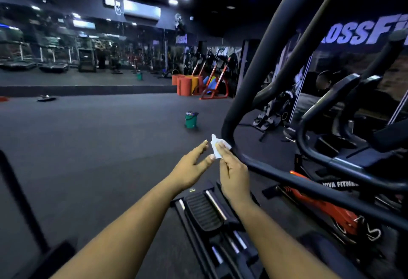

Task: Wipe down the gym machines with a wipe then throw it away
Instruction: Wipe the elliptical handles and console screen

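My right hand [233,168] pinches a small white wipe [215,146] between thumb and fingers, right beside the lower bend of a black curved handlebar [262,62] of an elliptical machine. My left hand [191,165] is held just left of the wipe with straight, spread fingers and holds nothing. The machine's black ribbed pedal [204,210] lies below my forearms. A small green bin [191,120] stands on the dark floor beyond my hands.
More black and orange exercise machines [344,168] crowd the right side. Orange and coloured boxes [187,84] and a red frame stand at the back by a mirrored wall. A black machine leg [24,208] stands at lower left on the open dark floor.
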The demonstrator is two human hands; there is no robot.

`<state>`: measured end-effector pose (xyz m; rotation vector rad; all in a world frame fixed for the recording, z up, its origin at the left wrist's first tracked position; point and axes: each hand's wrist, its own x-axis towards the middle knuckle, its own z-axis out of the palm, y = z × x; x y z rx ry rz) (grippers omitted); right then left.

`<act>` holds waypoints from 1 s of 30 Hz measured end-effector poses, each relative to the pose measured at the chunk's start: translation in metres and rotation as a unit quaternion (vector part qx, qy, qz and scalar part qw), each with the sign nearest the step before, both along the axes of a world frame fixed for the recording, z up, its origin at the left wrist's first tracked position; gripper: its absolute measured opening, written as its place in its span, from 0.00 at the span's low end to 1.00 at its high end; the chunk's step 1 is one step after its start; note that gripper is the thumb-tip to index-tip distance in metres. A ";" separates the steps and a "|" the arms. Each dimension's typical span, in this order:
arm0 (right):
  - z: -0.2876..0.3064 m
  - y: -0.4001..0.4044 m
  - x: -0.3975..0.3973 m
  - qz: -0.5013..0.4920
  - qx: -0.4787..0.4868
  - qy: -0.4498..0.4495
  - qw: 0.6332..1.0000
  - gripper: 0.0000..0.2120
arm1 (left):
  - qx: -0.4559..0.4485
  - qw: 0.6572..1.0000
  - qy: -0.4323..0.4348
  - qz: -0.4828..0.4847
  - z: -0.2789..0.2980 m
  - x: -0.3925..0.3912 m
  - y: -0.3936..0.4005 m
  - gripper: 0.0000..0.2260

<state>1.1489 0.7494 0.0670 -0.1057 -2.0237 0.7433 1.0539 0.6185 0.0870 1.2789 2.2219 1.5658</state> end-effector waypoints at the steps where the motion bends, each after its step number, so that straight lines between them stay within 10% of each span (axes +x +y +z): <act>1: -0.006 -0.008 -0.002 0.008 -0.050 -0.007 0.999 0.21 | 0.036 0.996 -0.077 -0.022 -0.005 0.003 -0.002 0.25; 7: -0.052 -0.045 -0.033 0.058 -0.350 -0.020 0.935 0.17 | 0.046 0.980 -0.193 -0.005 -0.065 -0.025 -0.024 0.06; 16: -0.108 -0.045 -0.075 -0.005 -0.443 -0.083 0.892 0.05 | 0.031 0.947 -0.319 -0.002 -0.112 -0.084 -0.037 0.08; 30: -0.131 0.049 -0.192 -0.086 -0.278 -0.145 0.946 0.24 | 0.027 0.928 -0.368 -0.044 -0.117 -0.215 0.079 0.03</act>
